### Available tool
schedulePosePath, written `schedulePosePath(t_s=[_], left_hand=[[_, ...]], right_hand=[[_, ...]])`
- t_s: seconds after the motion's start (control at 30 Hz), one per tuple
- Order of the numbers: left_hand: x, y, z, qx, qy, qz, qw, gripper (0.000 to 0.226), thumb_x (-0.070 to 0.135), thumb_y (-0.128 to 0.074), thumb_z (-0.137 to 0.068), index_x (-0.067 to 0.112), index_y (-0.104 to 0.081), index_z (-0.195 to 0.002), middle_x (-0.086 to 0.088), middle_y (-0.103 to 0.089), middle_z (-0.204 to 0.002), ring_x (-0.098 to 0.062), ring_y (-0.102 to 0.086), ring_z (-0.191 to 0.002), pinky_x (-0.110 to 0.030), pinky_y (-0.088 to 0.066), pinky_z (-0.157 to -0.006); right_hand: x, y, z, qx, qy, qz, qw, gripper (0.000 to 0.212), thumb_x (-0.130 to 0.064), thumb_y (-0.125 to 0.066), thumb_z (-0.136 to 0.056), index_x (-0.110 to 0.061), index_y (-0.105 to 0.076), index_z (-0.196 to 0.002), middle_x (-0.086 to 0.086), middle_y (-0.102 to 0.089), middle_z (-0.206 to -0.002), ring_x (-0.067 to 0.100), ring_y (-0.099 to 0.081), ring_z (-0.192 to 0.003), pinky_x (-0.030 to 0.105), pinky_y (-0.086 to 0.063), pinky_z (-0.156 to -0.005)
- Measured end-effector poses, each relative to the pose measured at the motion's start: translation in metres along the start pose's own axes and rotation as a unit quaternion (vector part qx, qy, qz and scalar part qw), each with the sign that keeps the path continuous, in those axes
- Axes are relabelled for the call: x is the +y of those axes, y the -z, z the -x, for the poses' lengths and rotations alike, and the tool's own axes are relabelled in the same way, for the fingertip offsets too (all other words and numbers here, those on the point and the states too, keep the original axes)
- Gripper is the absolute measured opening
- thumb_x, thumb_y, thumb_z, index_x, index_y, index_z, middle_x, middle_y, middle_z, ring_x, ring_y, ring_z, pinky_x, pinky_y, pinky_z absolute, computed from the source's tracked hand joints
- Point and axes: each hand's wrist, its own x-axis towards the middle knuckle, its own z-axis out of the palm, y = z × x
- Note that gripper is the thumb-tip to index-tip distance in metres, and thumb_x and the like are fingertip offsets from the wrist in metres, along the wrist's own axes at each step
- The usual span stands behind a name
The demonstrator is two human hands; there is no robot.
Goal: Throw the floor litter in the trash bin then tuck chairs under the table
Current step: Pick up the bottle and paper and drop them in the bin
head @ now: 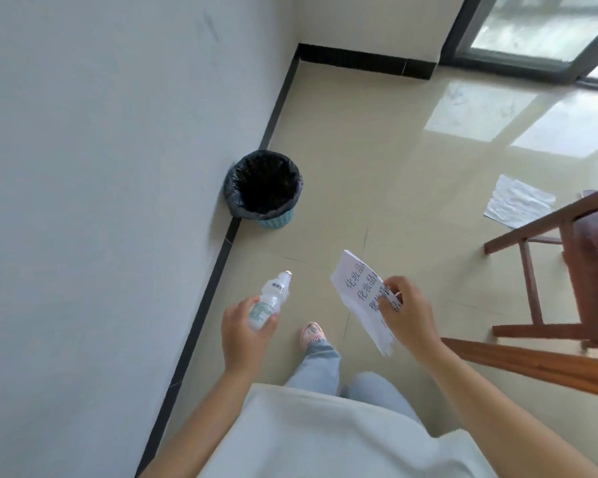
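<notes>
The bottle (269,300), a small clear plastic one with a pale label, is held in the left hand (244,334), fingers wrapped around its lower body, neck pointing toward 12 o'clock. The sheet of paper (361,298), white with large printed characters, is pinched in the right hand (409,320), thumb and fingers closed on its right edge. Both hands are therefore occupied, each closed on one item of litter.

The trash bin (263,188) stands at 11 o'clock from the hands, against the wall's dark baseboard (221,260). It is a blue lattice basket lined with a black bag; the opening is clear and faces up. The bin is still well apart from both hands, so neither item can be released yet.

A second piece of litter, a crumpled white sheet (518,201), lies on the tiled floor (377,150) at 2 o'clock, just beyond the wooden chair (567,270). The chair stands at 3 o'clock, untucked; no table is in view.

Status, as judged: litter collection is partly complete. Two items are in hand but not deposited. Remaining: close the gap to the bin, drop both items, retrieve and bin the crumpled sheet, then tuck the chairs under the table. One foot (312,332) points toward the bin.
</notes>
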Motion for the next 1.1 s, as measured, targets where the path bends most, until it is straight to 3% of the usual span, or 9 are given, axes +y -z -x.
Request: schedulePosePath(t_s=[0.17,0.3,0.43,0.63,0.83,1.0,1.1], left_hand=[[0.033,-0.007,-0.074,-0.003,0.029,0.013,0.999,0.033,0.014,-0.074,-0.07,0.009,-0.061,-0.1,-0.014,-0.057,-0.095,-0.029,-0.052,-0.089,-0.035,-0.045,-0.073],[0.06,-0.02,-0.135,0.008,0.048,0.025,0.998,0.033,0.012,-0.072,-0.072,0.01,-0.06,-0.103,-0.005,-0.049,-0.095,-0.02,-0.046,-0.09,-0.027,-0.038,-0.077],[0.091,-0.04,-0.224,0.04,0.078,0.036,0.996,0.034,0.012,-0.072,-0.073,0.01,-0.06,-0.106,-0.002,-0.048,-0.094,-0.02,-0.046,-0.096,-0.036,-0.043,-0.084],[0.126,-0.059,-0.327,0.065,0.167,0.044,0.983,0.034,0.013,-0.07,-0.075,0.009,-0.06,-0.107,-0.01,-0.057,-0.099,-0.025,-0.047,-0.101,-0.029,-0.038,-0.079],[0.109,-0.087,-0.413,0.085,0.236,0.031,0.967,0.034,0.014,-0.069,-0.076,0.008,-0.059,-0.108,-0.003,-0.045,-0.085,-0.031,-0.048,-0.098,-0.036,-0.04,-0.079],[0.043,-0.143,-0.495,0.081,0.287,0.014,0.955,0.033,0.018,-0.068,-0.077,0.01,-0.059,-0.108,-0.008,-0.049,-0.086,-0.031,-0.049,-0.094,-0.033,-0.038,-0.074],[-0.007,-0.19,-0.538,0.082,0.313,0.022,0.946,0.023,0.02,-0.066,-0.077,0.011,-0.061,-0.097,-0.01,-0.058,-0.086,-0.03,-0.052,-0.085,-0.03,-0.038,-0.063]], right_hand=[[-0.03,0.01,-0.09,-0.009,0.025,0.031,0.999,0.015,0.009,-0.057,-0.077,0.001,-0.056,-0.091,0.004,-0.051,-0.085,0.023,-0.046,-0.072,0.023,-0.021,-0.053],[-0.037,0.021,-0.168,-0.011,0.011,0.046,0.999,0.016,0.012,-0.057,-0.076,0.003,-0.056,-0.09,0.01,-0.055,-0.087,0.022,-0.046,-0.071,0.024,-0.022,-0.054],[-0.059,0.021,-0.293,-0.074,0.062,0.067,0.993,0.017,0.01,-0.055,-0.079,0.004,-0.056,-0.094,0.017,-0.058,-0.097,0.021,-0.046,-0.076,0.026,-0.029,-0.061],[-0.127,-0.005,-0.453,-0.157,0.116,0.121,0.973,0.02,0.01,-0.057,-0.078,0.008,-0.057,-0.098,0.024,-0.059,-0.103,0.031,-0.054,-0.079,0.023,-0.025,-0.057],[-0.16,-0.117,-0.539,-0.251,0.119,0.115,0.954,0.023,0.004,-0.052,-0.083,0.004,-0.053,-0.106,0.02,-0.055,-0.111,0.031,-0.052,-0.091,0.024,-0.032,-0.066],[-0.122,-0.241,-0.565,-0.292,0.046,0.105,0.949,0.023,0.0,-0.048,-0.086,0.0,-0.05,-0.109,0.017,-0.051,-0.114,0.03,-0.051,-0.092,0.029,-0.037,-0.069],[-0.084,-0.309,-0.576,-0.297,-0.001,0.104,0.949,0.024,-0.001,-0.047,-0.087,-0.001,-0.047,-0.111,0.017,-0.048,-0.116,0.029,-0.049,-0.093,0.029,-0.037,-0.069]])
